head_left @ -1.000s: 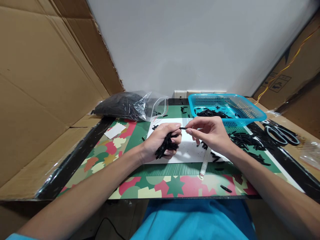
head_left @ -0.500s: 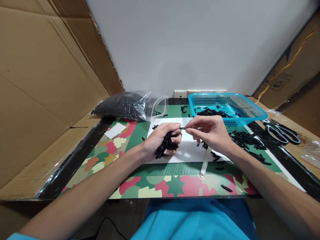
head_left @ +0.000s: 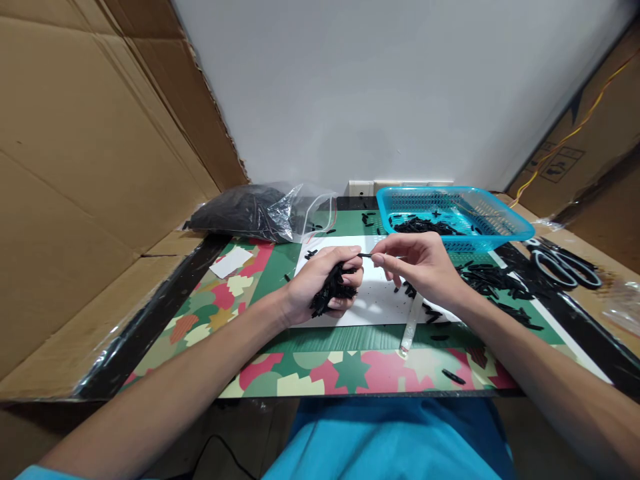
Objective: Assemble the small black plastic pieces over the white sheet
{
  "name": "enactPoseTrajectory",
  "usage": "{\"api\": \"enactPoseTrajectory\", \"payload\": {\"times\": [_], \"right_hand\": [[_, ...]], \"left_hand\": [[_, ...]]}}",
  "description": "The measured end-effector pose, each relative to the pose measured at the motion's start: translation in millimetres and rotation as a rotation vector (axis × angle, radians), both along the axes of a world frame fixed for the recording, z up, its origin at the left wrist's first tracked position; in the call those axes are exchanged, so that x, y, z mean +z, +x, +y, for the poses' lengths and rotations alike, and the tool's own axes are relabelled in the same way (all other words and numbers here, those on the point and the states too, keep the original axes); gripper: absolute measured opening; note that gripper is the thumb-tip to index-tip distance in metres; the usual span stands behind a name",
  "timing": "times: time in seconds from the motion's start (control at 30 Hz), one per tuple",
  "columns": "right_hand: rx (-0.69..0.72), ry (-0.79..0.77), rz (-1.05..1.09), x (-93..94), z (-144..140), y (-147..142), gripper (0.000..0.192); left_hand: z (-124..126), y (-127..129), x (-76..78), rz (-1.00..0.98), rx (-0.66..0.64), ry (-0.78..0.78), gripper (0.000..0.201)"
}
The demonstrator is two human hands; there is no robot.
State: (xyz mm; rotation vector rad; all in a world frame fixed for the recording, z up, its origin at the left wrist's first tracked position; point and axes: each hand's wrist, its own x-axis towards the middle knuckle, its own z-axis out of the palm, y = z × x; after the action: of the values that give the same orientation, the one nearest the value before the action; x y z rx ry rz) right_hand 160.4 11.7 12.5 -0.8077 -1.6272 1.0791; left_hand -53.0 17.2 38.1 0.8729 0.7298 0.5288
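My left hand is closed around a bunch of small black elongated pieces. Between its thumb and forefinger one more slim black piece sticks out to the right. The thumb and fingertips of my right hand pinch the other end of that piece. Both hands are held above a white sheet on the table. Loose black pieces and a whitish strip lie below my right hand.
A blue perforated basket holding black pieces stands at the back right, with a heap of pieces before it. Scissors lie at the right. A clear zip bag of black material rests back left. Cardboard walls the left side.
The piece between my fingertips has turned slightly and now looks thinner. My right fingers have shifted a little around it; my left hand keeps its hold on the bunch.
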Motion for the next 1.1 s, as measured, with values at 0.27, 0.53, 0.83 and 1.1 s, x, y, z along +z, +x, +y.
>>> {"api": "enactPoseTrajectory", "payload": {"times": [0.27, 0.53, 0.83, 1.1], "right_hand": [[0.005, 0.024, -0.012, -0.4, -0.3, -0.3, 0.022], [0.011, 0.049, -0.038, 0.9, -1.8, -1.6, 0.024], [0.009, 0.087, -0.062, -0.2, -1.3, -0.8, 0.019], [-0.022, 0.120, -0.070, 3.1, -2.6, -2.2, 0.013]], "left_hand": [[-0.1, 1.1, 0.4, 0.003, 0.004, 0.019, 0.041], [-1.2, 2.2, 0.7, 0.035, 0.029, 0.055, 0.041], [-1.6, 3.1, -0.9, 0.031, 0.049, 0.072, 0.040], [-2.1, 3.8, 1.7, 0.035, 0.065, 0.050, 0.041]]}}
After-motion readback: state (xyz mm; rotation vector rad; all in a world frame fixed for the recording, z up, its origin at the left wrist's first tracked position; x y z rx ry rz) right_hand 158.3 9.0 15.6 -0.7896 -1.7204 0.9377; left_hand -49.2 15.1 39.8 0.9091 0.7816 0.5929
